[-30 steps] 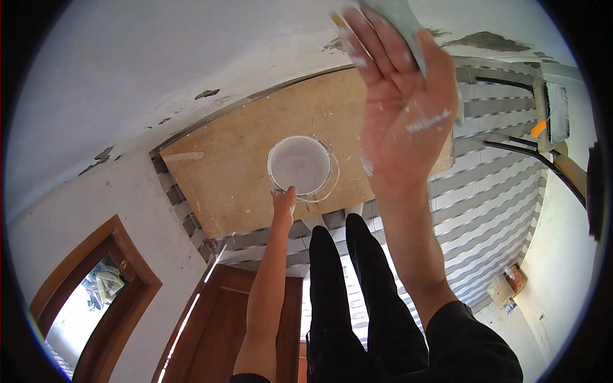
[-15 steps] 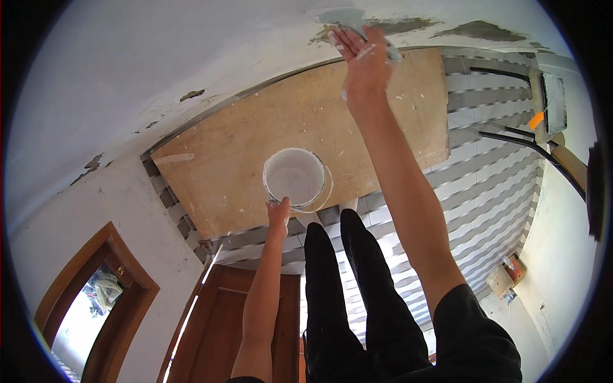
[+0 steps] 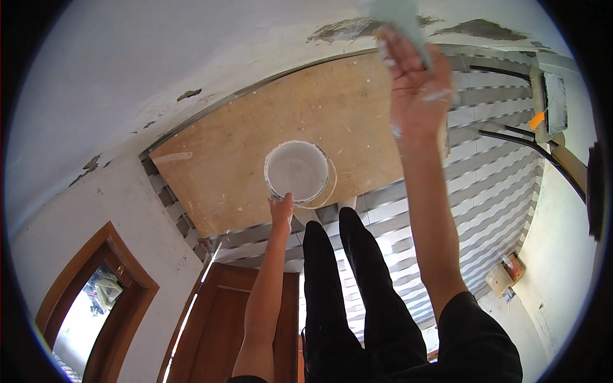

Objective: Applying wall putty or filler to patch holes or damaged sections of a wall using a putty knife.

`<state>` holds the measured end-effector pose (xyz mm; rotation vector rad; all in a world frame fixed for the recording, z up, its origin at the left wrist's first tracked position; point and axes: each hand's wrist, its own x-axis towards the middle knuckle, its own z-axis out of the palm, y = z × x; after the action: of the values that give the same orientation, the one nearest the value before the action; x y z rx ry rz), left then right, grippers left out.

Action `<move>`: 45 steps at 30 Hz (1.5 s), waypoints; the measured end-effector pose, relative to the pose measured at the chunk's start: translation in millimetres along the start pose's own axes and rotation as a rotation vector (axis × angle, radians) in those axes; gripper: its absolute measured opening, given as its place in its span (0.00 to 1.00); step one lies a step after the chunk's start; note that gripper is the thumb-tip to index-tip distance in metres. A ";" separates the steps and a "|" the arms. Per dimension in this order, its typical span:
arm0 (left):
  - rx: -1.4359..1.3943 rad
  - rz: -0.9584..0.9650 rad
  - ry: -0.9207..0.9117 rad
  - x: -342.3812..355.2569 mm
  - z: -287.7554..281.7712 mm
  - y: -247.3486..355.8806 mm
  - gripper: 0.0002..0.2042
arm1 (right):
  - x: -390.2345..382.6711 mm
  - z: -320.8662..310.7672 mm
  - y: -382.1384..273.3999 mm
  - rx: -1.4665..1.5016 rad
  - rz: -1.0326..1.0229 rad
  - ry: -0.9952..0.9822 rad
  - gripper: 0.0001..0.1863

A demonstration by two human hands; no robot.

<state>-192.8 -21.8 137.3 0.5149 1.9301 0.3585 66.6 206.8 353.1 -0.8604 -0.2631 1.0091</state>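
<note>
My left hand (image 3: 281, 209) grips the near rim of a white bucket (image 3: 269, 167), its thumb hooked over the edge. Pale material coats the inside of the bucket, and its wire handle hangs to the right. My right hand (image 3: 418, 96), smeared with white and blurred by motion, is closed round a putty knife (image 3: 399, 16) with a pale grey-green blade. That blade lies in front of the white wall (image 3: 255, 38), among bare patches where the surface has flaked off; whether it touches the wall I cannot tell.
A wooden board (image 3: 236, 147) speckled with white lies below the wall. Right of it runs a grey-and-white striped floor (image 3: 485, 172). Black-legged furniture (image 3: 543, 153) stands at the right. At lower left are a framed opening (image 3: 137, 287) and a brown door (image 3: 217, 319).
My right hand has swept to the right and slightly nearer with the putty knife, uncovering more of a bare patch. The bucket, still in my left hand, has shifted slightly.
</note>
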 end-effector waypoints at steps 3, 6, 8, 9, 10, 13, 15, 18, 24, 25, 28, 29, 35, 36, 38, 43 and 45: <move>0.201 0.078 0.052 4.6 -0.6 -5.5 0.25 | 27.8 -49.7 59.2 -0.037 0.079 0.098 0.17; 0.113 0.038 0.035 -6.0 10.6 6.8 0.25 | 59.0 -42.0 69.9 -0.088 0.100 0.138 0.17; 0.092 0.063 0.018 -7.7 7.9 5.4 0.25 | 63.3 -21.2 62.5 -0.104 0.093 0.132 0.17; 0.098 0.064 0.028 -4.1 0.3 -2.9 0.25 | 60.9 -6.0 57.4 -0.082 0.095 0.147 0.17; 0.135 0.074 0.057 -0.3 -6.4 -10.4 0.25 | 58.2 7.4 49.7 -0.061 0.096 0.162 0.18; 0.172 0.069 0.069 -5.4 4.7 -9.6 0.25 | 41.5 30.1 10.9 -0.146 -0.009 0.054 0.16; 0.183 0.054 0.078 -7.6 5.2 -9.4 0.25 | 27.4 45.7 -16.1 -0.073 -0.044 0.012 0.15; 0.100 0.066 0.032 -6.0 5.7 -14.8 0.24 | 7.5 52.0 -46.4 -0.048 -0.095 -0.049 0.16; 0.187 0.100 0.052 -8.7 15.1 -13.4 0.23 | 26.0 -16.2 7.0 0.003 0.039 0.131 0.17; 0.190 0.101 0.056 -6.6 17.3 -16.1 0.24 | 37.6 -24.1 24.1 -0.022 0.078 0.157 0.18; 0.200 0.094 0.073 -4.5 17.6 -22.6 0.24 | 50.7 -3.5 45.4 -0.048 0.104 0.177 0.19; 0.204 0.088 0.093 -3.5 13.6 -24.5 0.24 | 51.4 10.1 44.3 -0.044 0.091 0.166 0.19; 0.127 0.083 0.086 2.3 -11.1 -37.4 0.24 | 11.8 35.8 3.2 0.080 0.047 0.075 0.16; 0.113 0.081 0.060 -5.3 5.9 -28.0 0.24 | 17.8 19.5 7.4 0.055 0.032 0.070 0.16; 0.221 0.089 0.045 -21.2 24.0 -11.5 0.24 | 35.3 -9.0 21.9 -0.080 0.141 0.196 0.16; 0.172 0.080 0.070 -15.9 8.0 -20.4 0.24 | 33.7 19.8 24.8 -0.034 0.083 0.066 0.16; 0.135 0.067 0.057 -16.1 7.9 -20.8 0.24 | 12.0 33.8 2.3 -0.021 0.034 0.015 0.15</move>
<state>-183.8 -47.7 137.0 0.6649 2.0054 0.2893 52.6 234.4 371.3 -0.8937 -0.2474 1.0332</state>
